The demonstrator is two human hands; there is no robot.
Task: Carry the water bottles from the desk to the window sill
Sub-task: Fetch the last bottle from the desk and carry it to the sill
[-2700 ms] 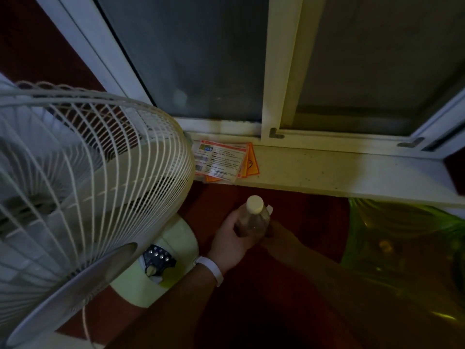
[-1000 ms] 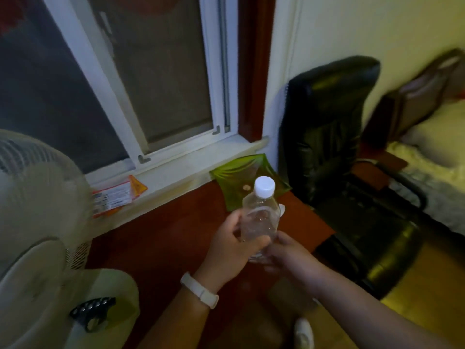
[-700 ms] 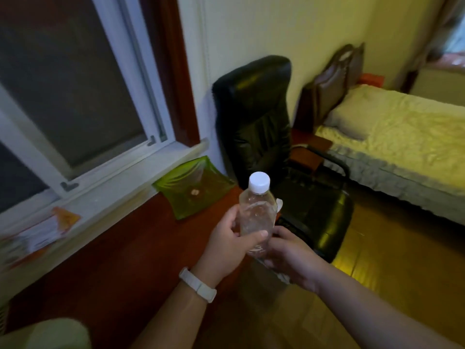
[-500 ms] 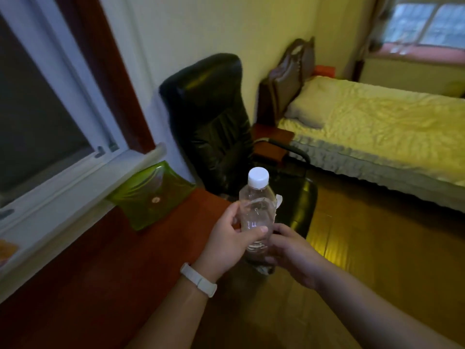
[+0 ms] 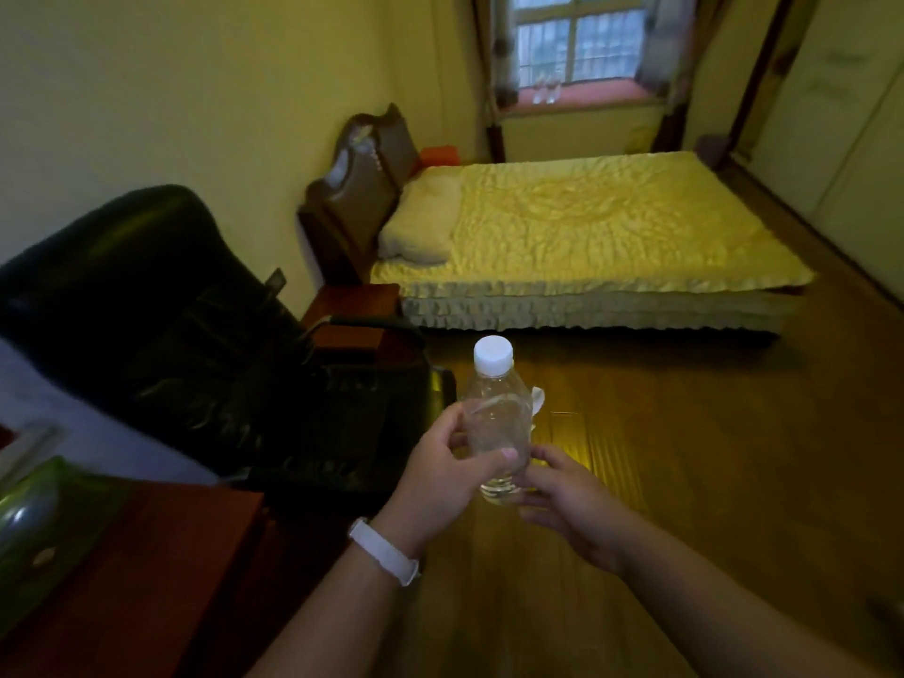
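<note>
A clear water bottle (image 5: 498, 413) with a white cap stands upright in front of me, over the wooden floor. My left hand (image 5: 442, 482), with a white band on the wrist, grips its body from the left. My right hand (image 5: 567, 496) holds the bottle's lower part from the right. The red-brown desk (image 5: 146, 565) lies at the lower left. Far across the room, a pink window sill (image 5: 587, 93) carries two small clear bottles (image 5: 547, 90) under a barred window.
A black leather office chair (image 5: 186, 325) stands left of my hands, beside the desk. A green glass dish (image 5: 34, 521) sits on the desk's left edge. A bed with a yellow cover (image 5: 577, 232) fills the middle of the room. Bare wooden floor (image 5: 709, 433) stretches to the right.
My view has swung right, from the near window and fan to the chair, bed and far window. Both hands have kept hold of the bottle, which has moved off the desk.
</note>
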